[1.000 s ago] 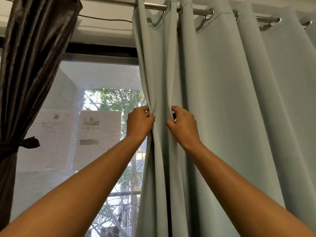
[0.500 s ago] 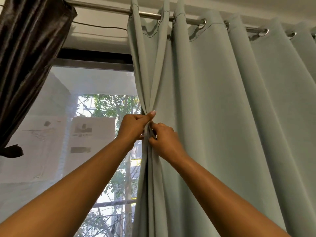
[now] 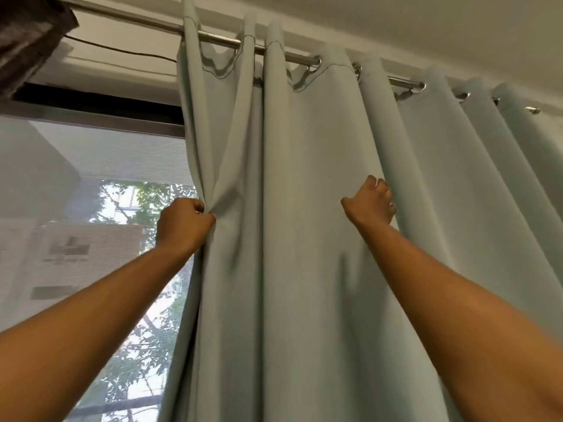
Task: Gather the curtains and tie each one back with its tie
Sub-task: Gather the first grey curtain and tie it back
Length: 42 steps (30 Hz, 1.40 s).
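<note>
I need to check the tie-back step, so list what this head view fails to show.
- Any tie for the pale curtain: none in view.
- Right hand fingers: blurred, tips behind a fold, so grip unclear.
- Left hand fingertips: buried in the bunched edge.
- Dark curtain: cut off by the top-left corner.
- Curtain bottoms: below the frame.

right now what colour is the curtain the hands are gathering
Pale grey-green, plain with no pattern: the curtain, seen best in the head view, hanging from the metal rod.
</note>
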{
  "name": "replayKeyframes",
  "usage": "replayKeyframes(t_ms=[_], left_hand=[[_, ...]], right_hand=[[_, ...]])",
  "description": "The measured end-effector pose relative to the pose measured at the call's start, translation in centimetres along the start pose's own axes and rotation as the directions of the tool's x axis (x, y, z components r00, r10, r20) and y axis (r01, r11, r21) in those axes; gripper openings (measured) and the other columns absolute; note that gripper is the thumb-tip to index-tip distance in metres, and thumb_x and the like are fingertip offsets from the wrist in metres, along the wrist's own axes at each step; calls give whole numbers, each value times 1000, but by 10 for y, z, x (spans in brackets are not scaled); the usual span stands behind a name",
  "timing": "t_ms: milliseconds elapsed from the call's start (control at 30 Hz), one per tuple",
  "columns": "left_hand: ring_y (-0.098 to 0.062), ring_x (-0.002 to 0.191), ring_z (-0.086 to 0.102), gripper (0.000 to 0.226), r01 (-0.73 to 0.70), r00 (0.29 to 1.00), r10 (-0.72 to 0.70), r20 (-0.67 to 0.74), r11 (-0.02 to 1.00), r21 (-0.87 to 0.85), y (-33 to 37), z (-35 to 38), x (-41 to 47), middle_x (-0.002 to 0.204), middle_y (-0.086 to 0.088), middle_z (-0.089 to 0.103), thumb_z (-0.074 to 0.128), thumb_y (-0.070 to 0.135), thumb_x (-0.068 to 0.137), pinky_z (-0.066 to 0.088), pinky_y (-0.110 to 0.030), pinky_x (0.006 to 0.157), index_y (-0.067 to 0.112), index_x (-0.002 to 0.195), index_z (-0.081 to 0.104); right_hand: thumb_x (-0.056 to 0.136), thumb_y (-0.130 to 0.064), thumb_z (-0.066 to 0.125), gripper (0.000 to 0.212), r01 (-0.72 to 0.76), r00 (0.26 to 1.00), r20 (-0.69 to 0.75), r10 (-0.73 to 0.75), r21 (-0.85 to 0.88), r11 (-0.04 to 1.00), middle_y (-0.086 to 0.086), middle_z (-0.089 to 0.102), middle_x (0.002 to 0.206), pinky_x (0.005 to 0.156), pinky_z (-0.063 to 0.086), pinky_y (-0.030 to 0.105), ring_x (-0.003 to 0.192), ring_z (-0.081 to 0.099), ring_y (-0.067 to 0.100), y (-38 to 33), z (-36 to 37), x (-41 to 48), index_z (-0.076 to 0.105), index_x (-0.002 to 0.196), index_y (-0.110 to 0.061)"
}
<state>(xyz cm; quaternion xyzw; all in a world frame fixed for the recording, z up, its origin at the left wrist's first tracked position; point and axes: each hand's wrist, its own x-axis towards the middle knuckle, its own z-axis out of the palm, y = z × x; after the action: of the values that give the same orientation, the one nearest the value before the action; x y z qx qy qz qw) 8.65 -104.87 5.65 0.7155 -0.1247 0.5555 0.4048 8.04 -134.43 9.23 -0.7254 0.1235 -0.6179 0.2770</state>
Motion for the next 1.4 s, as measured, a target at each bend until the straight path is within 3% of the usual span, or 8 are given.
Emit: replayKeyframes(t_ms=[167,233,367,533,767,967,1233,1400], left_hand=[[-31,73,57,10,-72,997,76,-31,991,117,19,35,1,86,-20,70,69,16,82,43,-31,68,7,79,68],[-31,72,58,9,-74,995,83,-60,988,135,19,41,0,84,-19,69,69,16,82,44,-31,68,15,75,63],[-27,70,56,3,-83,989,102,-107,983,165,13,38,-2,76,-10,66,69,17,81,41,-29,66,14,81,70],[-30,74,58,6,-54,989,81,-121,975,217,-3,14,3,80,-12,70,69,16,80,43,-32,66,12,83,72],[-32,74,64,14,-70,991,97,-94,964,257,-34,-26,17,76,-16,69,67,16,79,56,-40,71,2,78,70],[-30,69,62,16,-71,991,96,-96,968,241,-66,-63,42,68,-15,65,66,17,81,50,-38,62,4,70,68],[-23,75,64,17,-195,980,197,3,970,142,-72,-65,35,75,-7,69,68,26,86,51,-31,71,10,80,73],[-22,74,65,22,-225,973,228,-20,970,92,-61,-50,20,72,-6,69,68,29,84,53,-33,70,10,74,69]], right_hand=[[77,-51,71,113,-132,952,289,98,99,986,17,17,154,109,31,51,138,27,37,27,6,49,-6,150,-13],[84,-34,67,99,-86,953,296,70,43,995,18,31,148,103,38,46,131,39,36,35,14,56,-2,150,-12],[89,-4,43,43,93,990,104,-90,-20,995,19,55,123,85,45,38,112,53,36,33,29,55,41,131,-7],[89,-4,38,36,353,926,92,-366,132,926,24,58,116,84,44,37,105,56,41,-31,50,21,47,124,-4],[96,-22,45,33,429,758,264,-597,488,760,23,55,127,95,42,36,114,53,39,-167,74,-24,56,123,-6],[91,-9,52,29,556,625,310,-717,468,687,21,59,120,94,45,39,108,55,36,-243,88,-51,56,119,-4],[94,-18,43,24,374,872,250,-421,215,902,22,59,118,82,42,36,107,55,38,-170,111,-58,54,112,-7],[98,-35,37,38,257,966,-125,-227,341,904,19,52,125,89,39,42,114,48,37,-156,74,-71,50,124,-10]])
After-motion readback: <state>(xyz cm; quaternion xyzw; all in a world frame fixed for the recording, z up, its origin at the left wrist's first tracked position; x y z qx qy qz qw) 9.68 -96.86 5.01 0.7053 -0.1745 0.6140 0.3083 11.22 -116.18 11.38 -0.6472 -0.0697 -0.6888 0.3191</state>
